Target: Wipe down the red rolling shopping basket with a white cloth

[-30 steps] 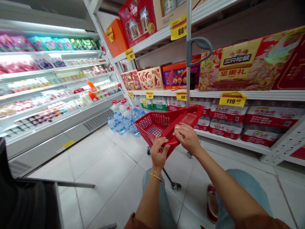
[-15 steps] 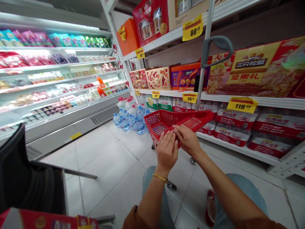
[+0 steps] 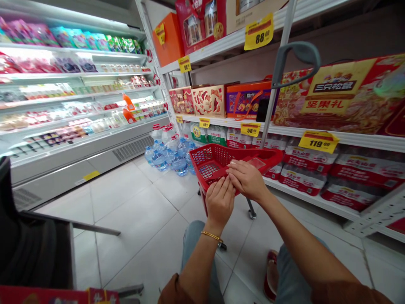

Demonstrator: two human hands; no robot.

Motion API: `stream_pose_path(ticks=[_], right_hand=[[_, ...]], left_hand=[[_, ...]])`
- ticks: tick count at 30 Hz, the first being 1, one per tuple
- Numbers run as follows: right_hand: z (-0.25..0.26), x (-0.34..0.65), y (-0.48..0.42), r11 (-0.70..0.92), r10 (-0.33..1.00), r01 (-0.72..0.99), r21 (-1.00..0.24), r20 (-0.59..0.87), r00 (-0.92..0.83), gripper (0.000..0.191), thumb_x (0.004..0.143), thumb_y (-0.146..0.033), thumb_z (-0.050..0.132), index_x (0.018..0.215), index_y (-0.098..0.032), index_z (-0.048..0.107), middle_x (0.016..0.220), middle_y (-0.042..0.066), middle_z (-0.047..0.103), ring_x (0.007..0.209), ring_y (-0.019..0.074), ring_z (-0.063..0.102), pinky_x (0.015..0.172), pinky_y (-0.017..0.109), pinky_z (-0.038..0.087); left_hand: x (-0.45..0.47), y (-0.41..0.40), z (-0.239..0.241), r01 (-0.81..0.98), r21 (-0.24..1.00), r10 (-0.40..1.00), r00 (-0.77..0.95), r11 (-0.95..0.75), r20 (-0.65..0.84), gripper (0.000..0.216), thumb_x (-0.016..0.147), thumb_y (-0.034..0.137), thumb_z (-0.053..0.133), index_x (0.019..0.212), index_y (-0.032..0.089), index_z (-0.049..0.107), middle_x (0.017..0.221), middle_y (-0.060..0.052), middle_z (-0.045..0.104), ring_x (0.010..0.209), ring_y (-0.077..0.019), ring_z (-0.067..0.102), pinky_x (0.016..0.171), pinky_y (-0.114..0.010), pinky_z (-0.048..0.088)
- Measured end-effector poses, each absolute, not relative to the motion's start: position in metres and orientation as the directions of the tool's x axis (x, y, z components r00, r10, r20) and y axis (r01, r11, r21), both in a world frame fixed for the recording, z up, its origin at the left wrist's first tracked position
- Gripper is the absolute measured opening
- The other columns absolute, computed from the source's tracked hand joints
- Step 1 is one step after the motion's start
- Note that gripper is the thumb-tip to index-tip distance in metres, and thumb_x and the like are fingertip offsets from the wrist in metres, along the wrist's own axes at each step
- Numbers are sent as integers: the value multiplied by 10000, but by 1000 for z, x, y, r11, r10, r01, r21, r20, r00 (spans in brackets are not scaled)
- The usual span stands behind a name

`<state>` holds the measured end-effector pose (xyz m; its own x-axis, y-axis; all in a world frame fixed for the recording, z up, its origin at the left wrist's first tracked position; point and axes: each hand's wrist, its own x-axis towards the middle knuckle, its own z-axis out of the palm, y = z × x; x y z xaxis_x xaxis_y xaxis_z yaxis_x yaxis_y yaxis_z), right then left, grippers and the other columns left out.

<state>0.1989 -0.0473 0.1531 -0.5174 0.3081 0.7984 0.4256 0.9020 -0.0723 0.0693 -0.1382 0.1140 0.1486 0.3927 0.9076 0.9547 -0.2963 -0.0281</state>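
Observation:
A red plastic shopping trolley [image 3: 218, 145] with a perforated basket stands on small wheels in front of my knees. A pole with a grey loop handle [image 3: 299, 63] rises at its far right. My left hand [image 3: 220, 198] is curled over the near rim, a gold bracelet on its wrist. Beside it, my right hand [image 3: 247, 177] lies over the same edge with fingers bent and close together, touching the left fingertips. Both palms are hidden from view. Part of the basket's perforated floor shows beyond the fingers.
Shelves with gift boxes [image 3: 335, 93] and packs of bottled water [image 3: 303, 177] line the right. Large water bottles [image 3: 172, 154] stand on the floor near a lit open fridge [image 3: 126, 143]. A black chair [image 3: 38, 249] is at left, a red box [image 3: 47, 295] below it.
My right hand has shifted from a pinched pose to lying flatter over the trolley's edge. My left hand has moved slightly lower in view. The surroundings have shifted a little with the camera.

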Motion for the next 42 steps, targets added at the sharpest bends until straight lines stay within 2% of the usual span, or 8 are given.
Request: stream_pose_path(ticks=[4,10,16,21,26,35,38,42], right_hand=[[154,209,-42,926,288,372,-73,772,-567,292,975,-331,464,1056,-226,725,1077,99,755,1146,255,661,1000,449,539],[153,224,-34,942,243,335,-32,755,-609,252,956,-306,522,1110,-244,711,1137,79,742,1174,251,652,997,430,560],[150,232,-31,935,300,329,-130,783,-544,243,947,-296,543,1117,-266,713,1133,59,747,1165,227,660,1063,439,518],[144,239,-25,910,327,392,-137,818,-473,231,948,-283,540,1083,-262,726,1089,52,761,1107,217,691,1036,432,535],[137,247,-16,865,347,481,-144,864,-364,220,948,-273,533,997,-236,745,994,50,782,1049,226,716,1065,479,499],[143,231,-28,828,410,510,-232,871,-270,259,961,-303,509,898,-222,746,918,61,782,979,220,731,1014,443,535],[148,210,-47,844,389,493,-210,873,-293,251,970,-281,495,917,-222,734,939,59,778,990,209,724,1036,439,513],[148,181,-70,881,281,465,-84,884,-373,196,948,-232,532,959,-198,724,1010,66,773,1068,224,699,1050,441,495]], left_hand=[[66,-138,114,956,-67,373,176,-287,911,315,916,189,594,1227,160,630,1156,-75,737,1071,-225,691,975,-363,447],[60,-138,114,944,-100,389,224,-314,894,360,919,198,597,1278,196,608,1203,-72,715,1084,-219,687,969,-360,466],[59,-139,117,940,-60,383,195,-337,903,333,932,208,585,1264,211,618,1184,-64,724,1077,-206,690,966,-353,467],[58,-139,119,935,-61,364,196,-350,910,330,923,202,600,1252,211,620,1167,-51,733,1060,-197,695,952,-346,461],[57,-138,117,931,-55,356,193,-362,914,330,921,194,598,1249,209,623,1162,-54,734,1052,-195,698,949,-345,461],[55,-139,118,924,-1,347,145,-382,926,277,913,161,590,1177,201,664,1149,-61,739,1027,-196,706,926,-360,472],[54,-140,118,922,9,360,142,-387,922,272,911,164,587,1168,197,668,1145,-67,740,1031,-196,705,926,-361,473],[54,-140,116,927,-8,314,135,-374,940,243,908,130,545,1096,168,695,1047,-83,769,996,-199,715,929,-365,471]])
